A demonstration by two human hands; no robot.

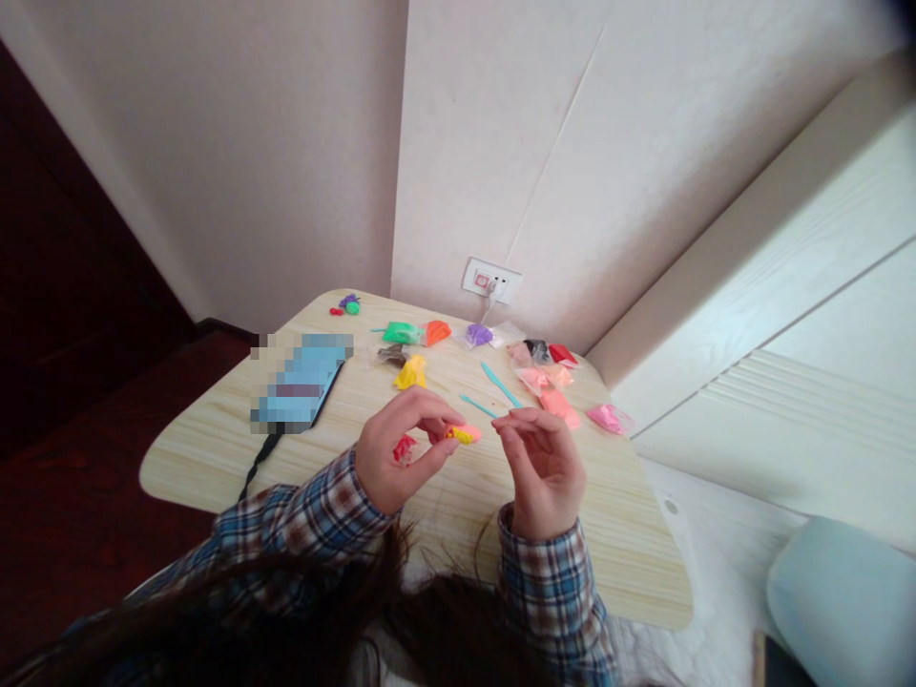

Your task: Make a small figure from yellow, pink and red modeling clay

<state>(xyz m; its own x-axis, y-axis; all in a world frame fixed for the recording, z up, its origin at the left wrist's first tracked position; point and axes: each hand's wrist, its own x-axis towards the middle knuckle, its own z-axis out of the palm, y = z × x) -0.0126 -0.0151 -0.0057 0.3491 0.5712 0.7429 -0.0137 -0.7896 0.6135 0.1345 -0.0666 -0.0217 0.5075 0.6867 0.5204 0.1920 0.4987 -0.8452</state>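
Note:
Between the thumb and fingertips of my left hand [401, 444] is a small yellow and pink clay piece [463, 435], held above the table. My right hand [548, 468] is raised just to the right of it, thumb and forefinger pinched together. Whatever the pinch contains, if anything, is too small to make out. Behind the hands lie a thin blue modelling tool [477, 405] and a blue plastic knife [501, 384]. A red clay packet [405, 449] shows through the gap of my left hand, partly hidden.
On the wooden table [608, 534] lie green [402, 332], yellow [410, 372], purple [479, 335] and pink [608, 418] clay packets among several others. Small clay shapes [349, 304] sit at the far left corner. A phone [304, 382] with a black cable [259, 463] lies left.

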